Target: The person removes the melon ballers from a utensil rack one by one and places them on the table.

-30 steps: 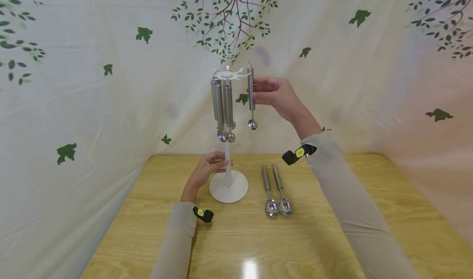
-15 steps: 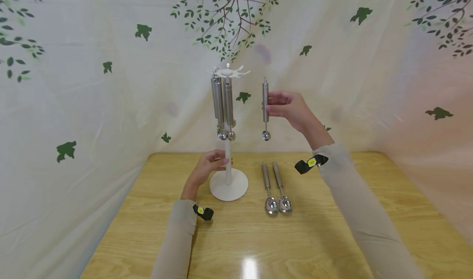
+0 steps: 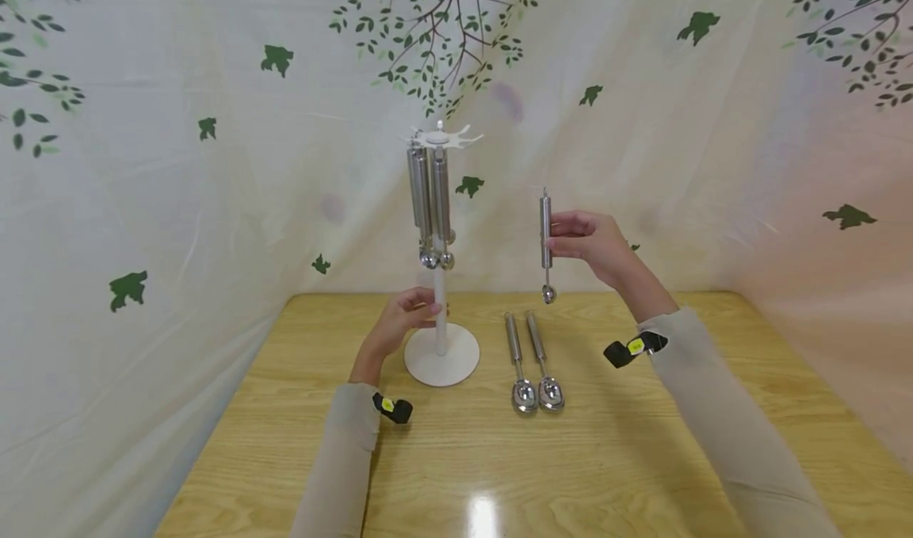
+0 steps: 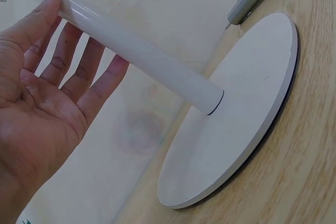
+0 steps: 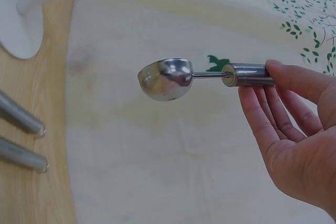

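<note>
While the scoop (image 3: 545, 221) is in the air, handle (image 5: 244, 75) up and bowl (image 5: 167, 80) down, most of the care belongs in your fingertips. Your right hand (image 3: 599, 245) pinches that handle between thumb and fingers near its middle; make the pinch firm, since smooth metal could well turn or slip. Move it slowly and nearly upright, and give the bowl room, as it would likely clink against anything it meets.

The scoop is just to the left of your right palm, held by those fingers alone as far as the views show. From your left hand (image 3: 399, 324) it is well apart, higher up and off to the right.

Further out, your left hand grips the pole (image 4: 131, 43) of the white stand low down, thumb on one side and fingers on the other, above the round base (image 3: 452, 372). That hold looks light but probably enough; avoid tugging sideways, because the hanging utensils (image 3: 441, 197) under the pronged top (image 3: 437, 138) could swing.

Below the scoop and nearer to you, a pair of scoops (image 3: 524, 398) lies side by side on the wooden table (image 3: 499, 459), handles pointing away; lower anything near them gently.
</note>
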Available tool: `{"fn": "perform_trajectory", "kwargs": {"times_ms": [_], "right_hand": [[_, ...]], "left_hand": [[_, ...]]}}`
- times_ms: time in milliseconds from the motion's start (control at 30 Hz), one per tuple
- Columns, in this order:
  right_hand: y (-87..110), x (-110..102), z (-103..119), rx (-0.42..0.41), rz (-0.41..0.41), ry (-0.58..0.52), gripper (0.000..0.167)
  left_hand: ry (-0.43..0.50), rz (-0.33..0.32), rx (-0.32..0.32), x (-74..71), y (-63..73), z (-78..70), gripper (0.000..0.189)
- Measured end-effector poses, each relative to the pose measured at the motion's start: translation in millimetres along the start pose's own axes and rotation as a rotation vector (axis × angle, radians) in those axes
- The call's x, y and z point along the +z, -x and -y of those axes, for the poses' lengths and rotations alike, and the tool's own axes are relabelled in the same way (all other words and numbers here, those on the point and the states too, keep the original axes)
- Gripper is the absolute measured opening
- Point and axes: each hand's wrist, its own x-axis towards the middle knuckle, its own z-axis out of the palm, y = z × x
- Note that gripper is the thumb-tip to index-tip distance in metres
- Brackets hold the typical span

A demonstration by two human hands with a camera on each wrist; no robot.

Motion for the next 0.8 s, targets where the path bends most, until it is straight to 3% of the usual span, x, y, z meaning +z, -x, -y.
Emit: {"fn": "perform_trajectory", "kwargs": {"times_ms": [333,500,800], "right_hand": [[18.4,-26,-25,0.068,0.007,0.071,0.056],[26.6,-34,-46,0.123,0.012,0.055,0.060],[36.2,-35,-85,0.177,0.041,0.035,0.049]], "left_hand": [[-0.013,0.014,0.009,-1.0,-4.2,0.1,0.018],[-0.005,0.021,0.007,0.0,-4.3,0.0,0.016],[-0.009,0.012,0.004,-1.1,-1.0,0.7,0.018]]}}
